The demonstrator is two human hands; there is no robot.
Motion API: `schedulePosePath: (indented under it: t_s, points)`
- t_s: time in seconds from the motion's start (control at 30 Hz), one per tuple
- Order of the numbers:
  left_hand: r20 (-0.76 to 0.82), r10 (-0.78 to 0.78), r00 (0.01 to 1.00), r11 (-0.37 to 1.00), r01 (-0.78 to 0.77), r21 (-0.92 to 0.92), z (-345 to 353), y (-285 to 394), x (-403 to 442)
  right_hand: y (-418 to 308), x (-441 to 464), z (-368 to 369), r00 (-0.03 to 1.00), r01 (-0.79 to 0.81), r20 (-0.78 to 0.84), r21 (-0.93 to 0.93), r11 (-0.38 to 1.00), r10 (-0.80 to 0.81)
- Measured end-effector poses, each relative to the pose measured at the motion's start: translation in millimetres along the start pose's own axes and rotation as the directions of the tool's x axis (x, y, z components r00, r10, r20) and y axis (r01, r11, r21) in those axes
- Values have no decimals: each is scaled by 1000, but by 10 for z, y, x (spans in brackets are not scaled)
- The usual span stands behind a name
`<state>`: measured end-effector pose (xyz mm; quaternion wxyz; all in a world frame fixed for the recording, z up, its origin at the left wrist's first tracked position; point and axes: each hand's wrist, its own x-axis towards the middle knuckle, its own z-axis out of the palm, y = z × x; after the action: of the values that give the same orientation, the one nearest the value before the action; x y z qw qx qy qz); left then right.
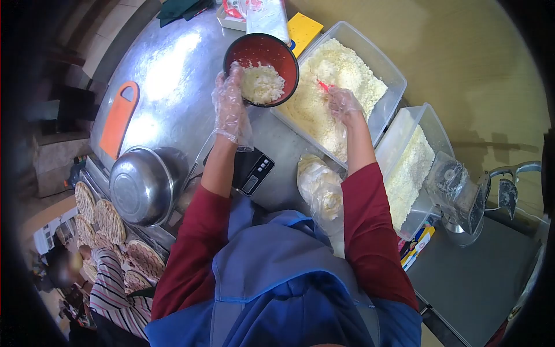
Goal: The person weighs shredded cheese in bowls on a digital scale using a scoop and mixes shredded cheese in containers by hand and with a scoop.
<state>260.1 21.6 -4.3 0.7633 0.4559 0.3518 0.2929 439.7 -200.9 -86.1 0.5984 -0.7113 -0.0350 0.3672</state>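
Holding one round bowl (263,69), dark-rimmed and red inside, with my left hand (231,99); its gloved fingers are clamping on the left side of the rim. One mound of white crumbly food (263,84) is lying inside.

My right hand (342,105), also gloved, is reaching over the larger of two clear tubs; its fingers are closing together on one small red piece (324,85), its full shape hidden.

Counting: two tubs, the large tub (378,124) and the narrower tub (437,124), both holding pale crumbs. One black scale (252,172) is sitting below the bowl, one plastic bag (324,188) of pale stuff is resting below the large tub, one orange board (119,120) is lying far left, one metal basin (139,185) is standing below that. At least six patterned flat pieces (110,221) are lying lower left, beside one person in a striped sleeve (110,277).

Reading labels: the yellow box (304,33) is showing a dark mark, too small to read; the scale's buttons and display are also too small.

Checking edges: the bowl's right rim is sitting close by the large tub's upper-left wall. Open room is running leftward across the shiny worktop (173,101), between bowl and orange board. The two tubs are standing nearly wall to wall.
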Motion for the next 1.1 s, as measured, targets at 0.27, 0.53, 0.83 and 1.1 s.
schedulePosePath:
  t_s: [0.27,0.53,0.83,1.1]
  points:
    - [73,145,987,941,-160,296,674,-24,-101,-636,-724,-235,913,53,-328,-496,866,-243]
    - [252,43,967,882,-155,444,975,-376,-98,-1276,-1725,507,843,-16,-204,-935,355,-498]
    - [309,188,932,970,-226,94,448,-268,13,-790,-884,-290,760,-323,-443,-893,315,-476]
    - [73,0,997,989,11,-145,-13,230,-64,-180,-184,-199,884,-250,-380,-876,413,-271]
